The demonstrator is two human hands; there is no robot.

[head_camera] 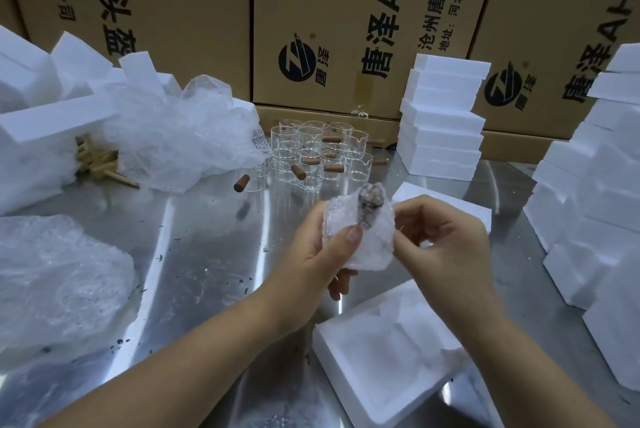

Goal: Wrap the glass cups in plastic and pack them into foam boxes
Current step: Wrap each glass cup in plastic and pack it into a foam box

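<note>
Left hand (322,254) and right hand (446,240) both grip the bubble-wrapped cup (363,240), wrapping seemingly almost finished; next it wants lowering snugly into the open foam box (346,355) below.

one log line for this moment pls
step: wrapping | left hand: grips bubble-wrapped cup | right hand: pinches its wrap | foam box: open, empty, near front | glass cups: bare, behind
</note>
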